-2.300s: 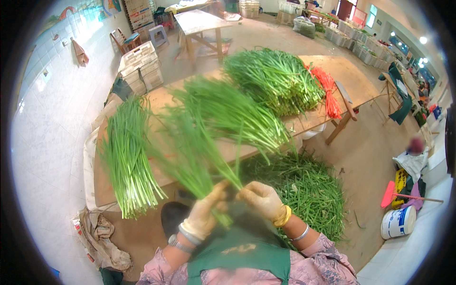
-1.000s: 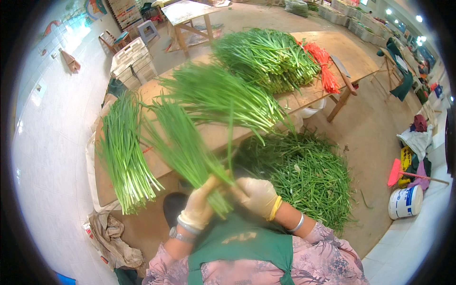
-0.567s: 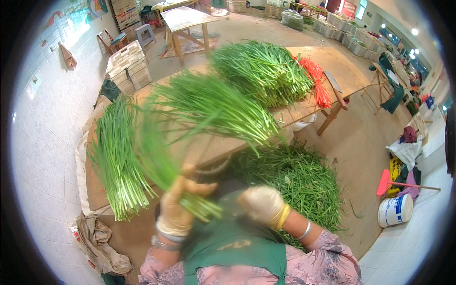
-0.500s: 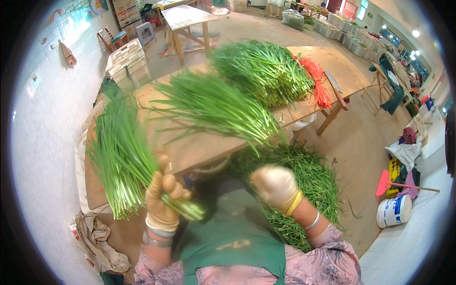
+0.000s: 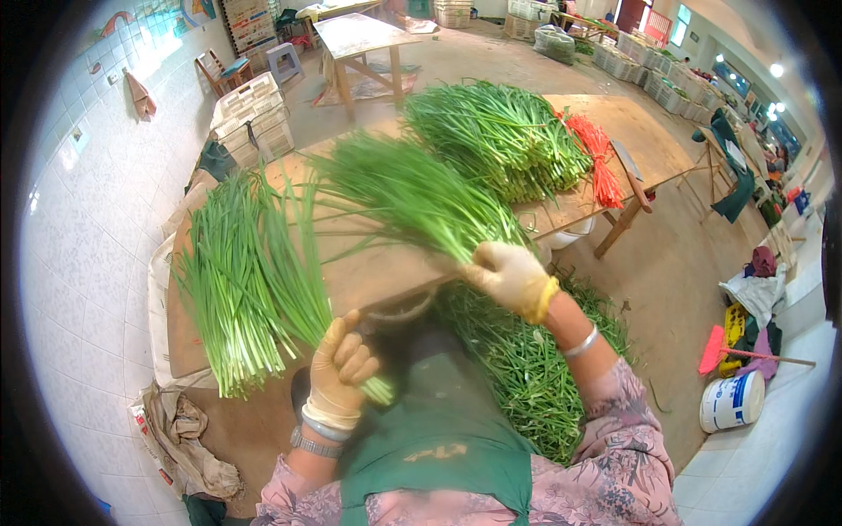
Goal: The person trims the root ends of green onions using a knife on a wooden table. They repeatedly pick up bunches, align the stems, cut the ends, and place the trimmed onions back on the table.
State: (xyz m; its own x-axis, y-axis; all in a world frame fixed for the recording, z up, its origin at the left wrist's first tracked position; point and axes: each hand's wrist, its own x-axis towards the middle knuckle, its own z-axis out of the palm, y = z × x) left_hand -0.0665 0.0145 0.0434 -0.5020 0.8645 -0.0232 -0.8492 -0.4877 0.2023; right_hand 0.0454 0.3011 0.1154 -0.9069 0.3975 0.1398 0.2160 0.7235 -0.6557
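Observation:
Pale gloves cover both hands. My left hand [image 5: 340,373], low in front of the table's near edge, is closed around a small bunch of garlic chives [image 5: 303,272], whose pale stem ends stick out below the fist. Farther right, my right hand [image 5: 509,279] grips the stem ends of a loose heap of chives [image 5: 408,188], blurred by motion. How many stems it has hold of cannot be told. On the left of the table lies another pile of chives [image 5: 232,280], its white ends toward me. A large stack of chives [image 5: 500,136] sits at the back.
Red ties [image 5: 598,158] and a knife [image 5: 633,180] lie at the right of the wooden table [image 5: 653,123]. Green trimmings [image 5: 535,377] heap on the floor below. A white bucket [image 5: 732,401] and a pink-headed broom [image 5: 712,351] stand right; crates [image 5: 254,123] are stacked behind left.
My right hand has moved up and forward from above the trimmings to the middle heap's stem ends. The left hand has shifted right with its bunch, drawing it away from the left pile.

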